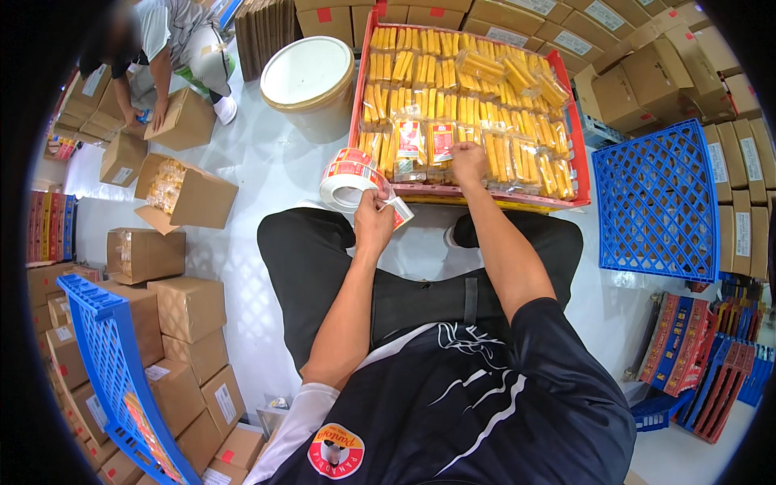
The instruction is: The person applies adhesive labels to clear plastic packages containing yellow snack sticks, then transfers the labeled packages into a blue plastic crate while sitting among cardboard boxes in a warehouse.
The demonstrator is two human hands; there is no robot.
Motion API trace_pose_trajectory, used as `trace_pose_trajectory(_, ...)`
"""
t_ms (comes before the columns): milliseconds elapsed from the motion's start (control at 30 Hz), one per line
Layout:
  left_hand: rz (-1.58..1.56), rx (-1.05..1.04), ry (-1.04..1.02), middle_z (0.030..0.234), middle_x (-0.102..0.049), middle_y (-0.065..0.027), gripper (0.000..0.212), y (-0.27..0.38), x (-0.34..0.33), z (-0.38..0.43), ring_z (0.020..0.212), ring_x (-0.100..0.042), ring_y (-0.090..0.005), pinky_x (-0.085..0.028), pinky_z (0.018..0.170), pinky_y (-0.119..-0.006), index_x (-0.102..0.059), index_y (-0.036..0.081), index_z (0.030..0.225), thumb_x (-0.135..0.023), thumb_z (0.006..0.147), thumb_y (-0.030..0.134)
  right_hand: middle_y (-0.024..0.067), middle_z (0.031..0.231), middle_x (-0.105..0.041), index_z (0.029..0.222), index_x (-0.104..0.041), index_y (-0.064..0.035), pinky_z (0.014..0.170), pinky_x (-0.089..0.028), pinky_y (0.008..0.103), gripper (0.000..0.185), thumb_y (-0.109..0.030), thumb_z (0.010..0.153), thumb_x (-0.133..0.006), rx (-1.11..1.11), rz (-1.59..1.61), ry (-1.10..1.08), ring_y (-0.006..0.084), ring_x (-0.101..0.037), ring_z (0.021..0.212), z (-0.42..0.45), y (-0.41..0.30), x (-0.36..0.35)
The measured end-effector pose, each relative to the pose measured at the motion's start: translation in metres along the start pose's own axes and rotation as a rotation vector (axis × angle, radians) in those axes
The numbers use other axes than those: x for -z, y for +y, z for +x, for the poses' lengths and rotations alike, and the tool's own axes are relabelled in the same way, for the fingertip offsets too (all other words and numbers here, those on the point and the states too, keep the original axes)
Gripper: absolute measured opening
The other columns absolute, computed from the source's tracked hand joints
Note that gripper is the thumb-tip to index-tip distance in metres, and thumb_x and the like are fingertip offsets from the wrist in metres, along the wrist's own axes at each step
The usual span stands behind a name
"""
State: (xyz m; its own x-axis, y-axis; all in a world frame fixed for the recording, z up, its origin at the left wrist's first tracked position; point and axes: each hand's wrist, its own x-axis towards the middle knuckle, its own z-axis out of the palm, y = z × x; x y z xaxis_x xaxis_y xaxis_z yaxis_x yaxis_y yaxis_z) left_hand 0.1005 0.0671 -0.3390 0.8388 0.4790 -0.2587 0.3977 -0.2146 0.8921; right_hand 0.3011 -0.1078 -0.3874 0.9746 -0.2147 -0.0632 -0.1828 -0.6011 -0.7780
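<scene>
My left hand (374, 219) grips the free end of a roll of printed red, yellow and white labels (347, 185), above the floor at the near left corner of a red plastic crate (503, 199). Rows of clear plastic packets of yellow sticks (436, 103) stand in the crate. Two front packets bear labels; the right one (442, 142) lies beside my right hand (470, 162), whose fingertips are at that label's right edge. Whether those fingers pinch the label or only touch it is unclear.
A white lidded bucket (308, 73) stands left of the crate, a blue crate (656, 203) at right. Cardboard boxes (191, 191) line the left. A person (176, 42) handles a box at upper left. A tilted blue crate (115, 364) stands at lower left.
</scene>
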Motion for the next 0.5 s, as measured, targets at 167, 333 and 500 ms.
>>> trace_pose_trajectory(167,-0.043,-0.012,-0.002,0.085,-0.071,-0.0129,0.026,-0.008,-0.003,0.004,0.078,-0.07,-0.0255,-0.053,0.074,-0.039,-0.06,0.001,0.111,-0.065,0.087,0.009,0.0196,0.093,-0.077,0.098,-0.075,-0.0034,0.083,-0.057,0.0456,0.029,-0.026,0.081,-0.082,0.061,-0.163,0.01,0.0354,-0.074,0.089,-0.003,-0.008,0.0)
trace_pose_trajectory(333,-0.126,-0.044,-0.02,0.085,-0.071,-0.0122,0.025,-0.016,-0.008,0.007,0.078,-0.07,-0.0232,-0.054,0.074,-0.037,-0.059,0.001,0.111,-0.066,0.087,0.007,0.0197,0.096,-0.074,0.11,-0.067,-0.0021,0.084,-0.055,0.0473,0.042,-0.03,0.082,-0.083,0.181,-0.31,0.053,0.0383,-0.071,0.094,-0.008,-0.018,0.011)
trace_pose_trajectory(500,-0.208,-0.056,-0.092,0.084,-0.07,-0.0091,0.024,-0.013,-0.005,0.002,0.076,-0.067,-0.0194,-0.053,0.072,-0.035,-0.058,0.002,0.11,-0.066,0.087,0.006,0.0114,0.101,-0.072,0.12,-0.068,-0.0015,0.084,-0.055,0.0382,0.036,-0.015,0.088,-0.078,0.25,0.18,-0.643,0.0226,-0.069,0.093,-0.046,-0.047,0.031)
